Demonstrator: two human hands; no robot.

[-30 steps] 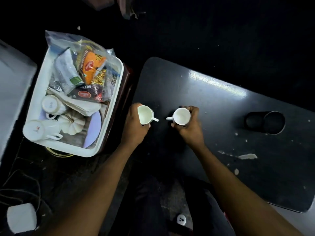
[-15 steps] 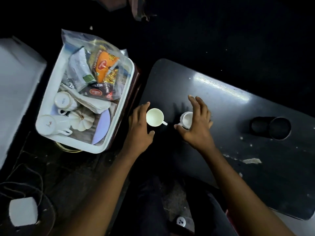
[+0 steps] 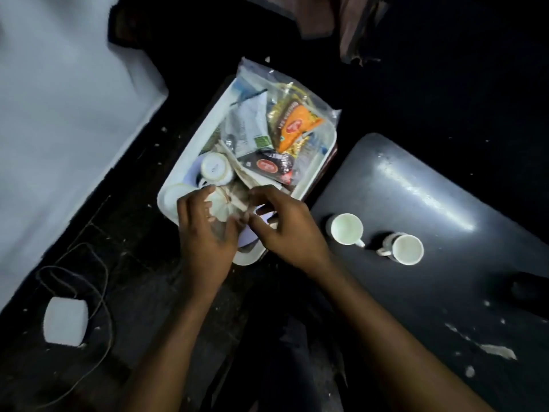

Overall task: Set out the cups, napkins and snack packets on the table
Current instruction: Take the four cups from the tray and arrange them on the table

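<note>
Two white cups (image 3: 347, 228) (image 3: 407, 249) stand side by side near the left end of the dark table (image 3: 445, 209), free of my hands. A white tray (image 3: 205, 132) left of the table holds two more white cups (image 3: 214, 168), a tied bundle of white napkins (image 3: 221, 202), an orange snack packet (image 3: 294, 124), a dark packet (image 3: 269, 166) and a clear bag. My left hand (image 3: 205, 230) cups the napkin bundle from the near side. My right hand (image 3: 285, 224) hovers over the tray's near corner, fingers curled beside the bundle; blur hides its grip.
A white surface (image 3: 59, 129) fills the left side. A small white box (image 3: 66, 320) with a cable lies on the dark floor at lower left. The table top shows pale scuffs (image 3: 496, 350) at the right.
Both hands have left the two cups on the table and moved left to the tray, onto the napkin bundle. The view has swung left.
</note>
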